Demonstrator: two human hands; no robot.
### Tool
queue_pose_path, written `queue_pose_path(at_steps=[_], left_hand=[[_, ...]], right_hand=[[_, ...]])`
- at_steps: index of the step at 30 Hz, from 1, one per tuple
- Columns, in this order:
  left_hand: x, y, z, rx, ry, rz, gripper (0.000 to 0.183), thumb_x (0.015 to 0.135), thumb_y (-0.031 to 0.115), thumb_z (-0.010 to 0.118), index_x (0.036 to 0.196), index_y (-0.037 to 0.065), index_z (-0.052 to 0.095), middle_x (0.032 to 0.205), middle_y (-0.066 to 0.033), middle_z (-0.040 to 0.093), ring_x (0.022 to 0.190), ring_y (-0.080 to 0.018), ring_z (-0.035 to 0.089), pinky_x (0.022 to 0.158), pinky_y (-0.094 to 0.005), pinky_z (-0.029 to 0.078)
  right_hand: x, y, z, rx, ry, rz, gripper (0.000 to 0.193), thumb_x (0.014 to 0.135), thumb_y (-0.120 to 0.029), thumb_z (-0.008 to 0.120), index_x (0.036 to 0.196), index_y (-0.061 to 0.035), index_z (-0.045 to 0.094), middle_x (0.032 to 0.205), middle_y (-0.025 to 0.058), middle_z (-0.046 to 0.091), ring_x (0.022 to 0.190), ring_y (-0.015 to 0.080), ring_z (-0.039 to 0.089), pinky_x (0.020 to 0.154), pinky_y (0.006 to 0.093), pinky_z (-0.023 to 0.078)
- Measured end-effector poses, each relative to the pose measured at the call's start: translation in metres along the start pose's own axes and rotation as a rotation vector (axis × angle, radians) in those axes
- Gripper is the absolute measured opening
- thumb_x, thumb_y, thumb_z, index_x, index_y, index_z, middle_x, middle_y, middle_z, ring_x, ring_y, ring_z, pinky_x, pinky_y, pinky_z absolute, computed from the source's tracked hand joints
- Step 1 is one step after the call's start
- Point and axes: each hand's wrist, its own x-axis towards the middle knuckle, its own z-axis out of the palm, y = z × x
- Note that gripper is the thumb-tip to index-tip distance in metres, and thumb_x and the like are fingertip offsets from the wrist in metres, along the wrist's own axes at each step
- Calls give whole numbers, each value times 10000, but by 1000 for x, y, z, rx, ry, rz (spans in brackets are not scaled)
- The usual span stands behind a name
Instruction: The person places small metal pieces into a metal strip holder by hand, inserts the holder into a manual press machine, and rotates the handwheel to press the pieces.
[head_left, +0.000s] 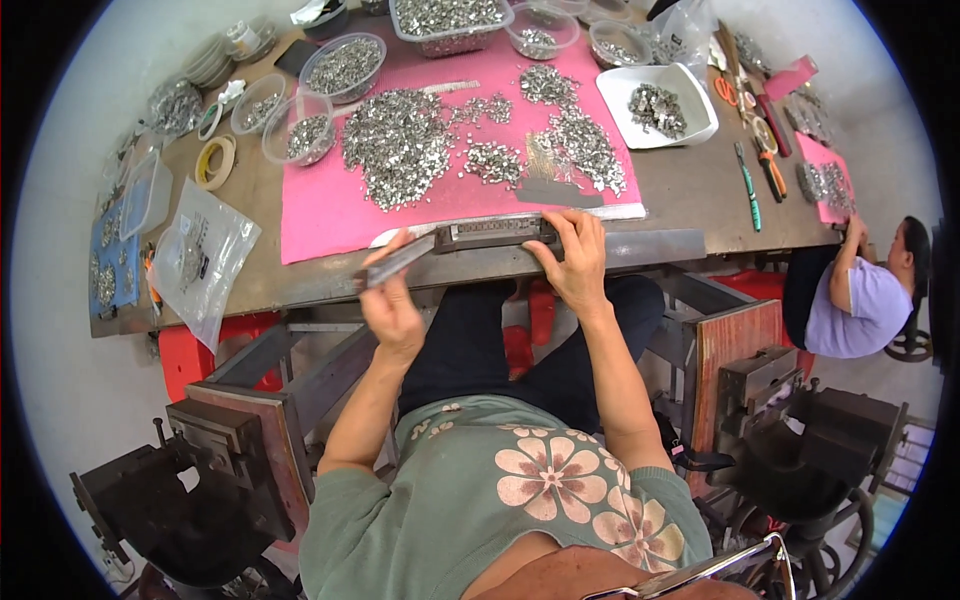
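My left hand grips a narrow dark metal bar, slanted up to the right; the hand is slightly blurred. The bar's upper end meets or overlaps the left end of a dark metal holder with a row of small shiny pieces in it. My right hand pinches that holder's right end between thumb and fingers. The holder lies along the near edge of a pink mat. Beyond it, loose piles of small silvery metal pieces are spread on the mat.
A white tray and clear tubs hold more metal pieces. Left are a tape roll and a plastic bag. Right lie a green-handled tool and orange-handled pliers. A co-worker sits far right.
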Motion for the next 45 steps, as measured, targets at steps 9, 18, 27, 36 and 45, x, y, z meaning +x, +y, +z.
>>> queue_pose_path(at_steps=[9,18,27,36,45], left_hand=[[-1,4,-13,212,-268,-318,177,951,55,684,1121,13,665,1035,-109,718,918,-203,697,799,-305,556],[34,-19,24,769,-362,315,506,807,205,805,1257,76,613,1177,-100,620,1097,-293,563,990,-444,346],[35,-20,28,759,-357,312,499,805,225,807,1247,72,633,1149,-83,635,1085,-275,571,978,-429,355],[35,-19,27,784,-373,329,457,793,222,812,1205,80,673,1128,-71,635,1074,-264,571,969,-422,356],[36,-18,27,776,-361,317,420,790,208,814,1172,86,692,1113,-62,641,1065,-262,574,953,-418,359]], right_hand=[[2,-2,-3,-18,8,-6,487,735,-236,859,1152,-61,676,1036,98,602,945,293,562,837,406,441],[12,-4,-14,98,-97,76,314,796,-148,804,1090,-80,719,1075,54,671,1023,246,593,932,387,393],[36,4,-8,31,-145,-143,117,811,-26,733,910,-69,688,908,28,681,896,210,634,976,413,392],[41,14,-15,319,-187,1,81,818,-2,689,887,-30,657,863,73,666,829,267,624,829,368,453],[115,50,-58,321,-159,76,62,867,-38,660,911,3,674,849,98,696,810,218,674,759,334,516]])
